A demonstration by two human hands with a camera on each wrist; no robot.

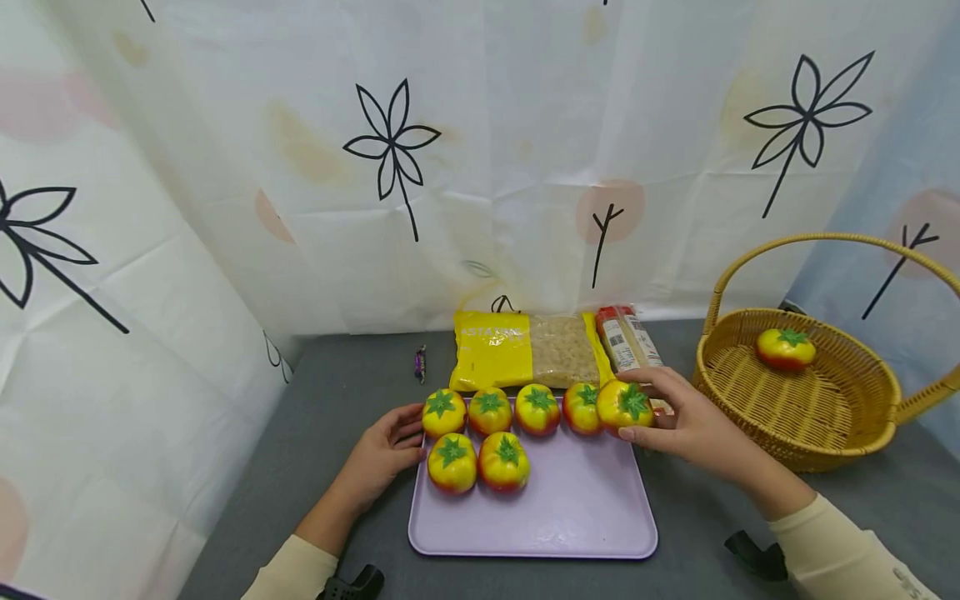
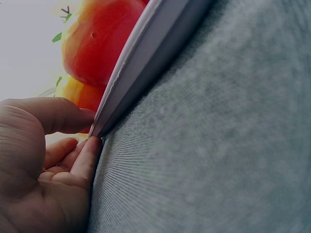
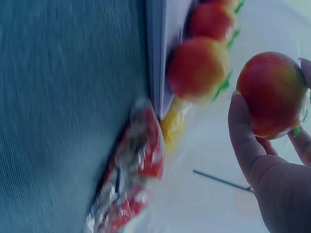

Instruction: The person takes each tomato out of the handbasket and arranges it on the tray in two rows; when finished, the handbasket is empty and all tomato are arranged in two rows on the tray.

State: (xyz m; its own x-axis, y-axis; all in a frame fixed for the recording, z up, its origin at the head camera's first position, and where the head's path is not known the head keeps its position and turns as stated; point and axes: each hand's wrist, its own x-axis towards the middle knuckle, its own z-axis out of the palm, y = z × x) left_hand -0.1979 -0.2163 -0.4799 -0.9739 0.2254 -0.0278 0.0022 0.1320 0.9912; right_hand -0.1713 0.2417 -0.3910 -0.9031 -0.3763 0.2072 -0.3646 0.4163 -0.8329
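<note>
On the lilac tray (image 1: 562,517) stand several yellow-red tomatoes (image 1: 452,463) with green star-shaped tops, a full back row and two in front at the left. My left hand (image 1: 386,450) pinches the tray's left rim; the left wrist view shows the thumb (image 2: 63,115) above the rim and a finger under it. Over the tray's back right corner, my right hand (image 1: 686,421) holds another tomato (image 1: 626,405) between thumb and fingers. The right wrist view shows this tomato (image 3: 272,94) raised clear of the tray.
A wicker basket (image 1: 795,450) with a tall handle stands at the right, one tomato (image 1: 785,349) inside. Behind the tray lie a yellow pasta bag (image 1: 491,350) and a red-and-white packet (image 1: 630,337). A small purple wrapped item (image 1: 420,364) lies back left. A patterned curtain hangs behind.
</note>
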